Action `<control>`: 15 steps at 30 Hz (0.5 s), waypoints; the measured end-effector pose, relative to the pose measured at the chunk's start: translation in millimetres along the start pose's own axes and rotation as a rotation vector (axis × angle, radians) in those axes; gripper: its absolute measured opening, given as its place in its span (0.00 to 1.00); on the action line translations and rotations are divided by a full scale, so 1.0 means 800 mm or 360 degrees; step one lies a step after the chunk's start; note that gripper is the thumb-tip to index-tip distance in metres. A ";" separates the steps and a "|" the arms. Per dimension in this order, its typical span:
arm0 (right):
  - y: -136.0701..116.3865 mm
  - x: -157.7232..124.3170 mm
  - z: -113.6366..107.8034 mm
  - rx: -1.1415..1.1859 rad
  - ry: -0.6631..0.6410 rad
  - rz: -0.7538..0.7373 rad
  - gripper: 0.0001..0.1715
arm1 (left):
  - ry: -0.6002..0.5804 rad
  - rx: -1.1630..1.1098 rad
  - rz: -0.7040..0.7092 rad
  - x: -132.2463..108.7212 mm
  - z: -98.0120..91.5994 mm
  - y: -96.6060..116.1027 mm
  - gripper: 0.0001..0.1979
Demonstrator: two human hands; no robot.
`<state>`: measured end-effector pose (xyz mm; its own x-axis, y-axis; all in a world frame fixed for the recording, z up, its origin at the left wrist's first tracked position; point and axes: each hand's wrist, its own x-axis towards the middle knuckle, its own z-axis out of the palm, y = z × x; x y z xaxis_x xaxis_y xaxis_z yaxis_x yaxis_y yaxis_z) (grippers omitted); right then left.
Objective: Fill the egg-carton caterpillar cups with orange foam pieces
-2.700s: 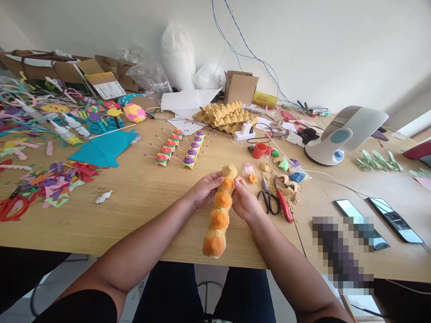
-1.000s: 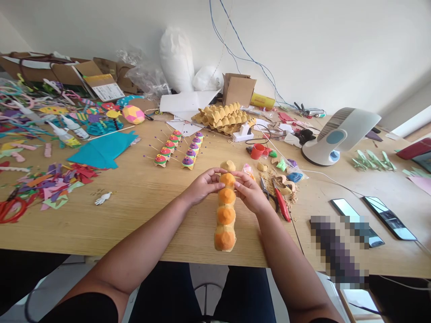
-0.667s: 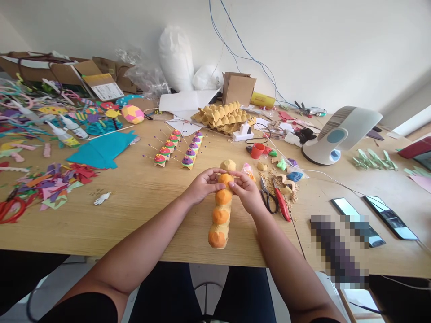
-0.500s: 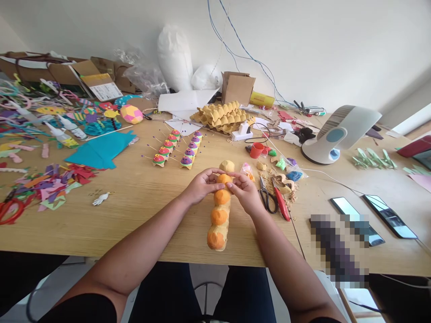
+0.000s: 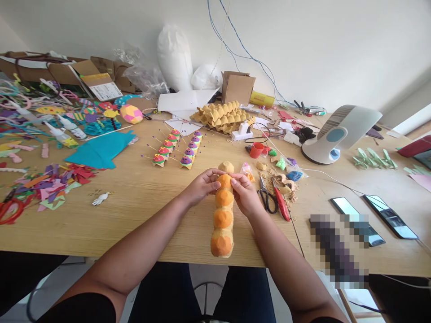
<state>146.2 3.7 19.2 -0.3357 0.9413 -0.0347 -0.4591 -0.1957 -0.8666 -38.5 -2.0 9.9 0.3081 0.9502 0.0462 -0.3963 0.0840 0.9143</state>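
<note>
I hold a strip of egg-carton cups lengthwise over the table's near edge; several humps carry orange clay caps, the farthest hump is bare cardboard. My left hand grips the strip's left side near the far end, fingers curled on it. My right hand grips the right side, thumb and fingers pressing the orange clay on the second hump from the far end. Both hands are closed on the strip.
Black scissors and a red-handled cutter lie right of my right hand among clay bits. Two finished decorated carton strips sit farther back. A fan, phones, egg cartons and paper scraps crowd the wooden table.
The strip swung slightly left and right at its near end while my fingers kept pressing the orange clay near the far end; both hands stayed on it.
</note>
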 end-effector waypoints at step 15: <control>-0.004 -0.002 0.000 -0.0286 -0.0146 -0.0101 0.25 | 0.0212 -0.0114 0.0026 0.004 -0.001 -0.008 0.21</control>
<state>148.0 2.4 22.1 -0.3879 0.9197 0.0612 -0.3306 -0.0769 -0.9406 -35.9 1.0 3.7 0.1854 0.9827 0.0027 -0.4623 0.0848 0.8826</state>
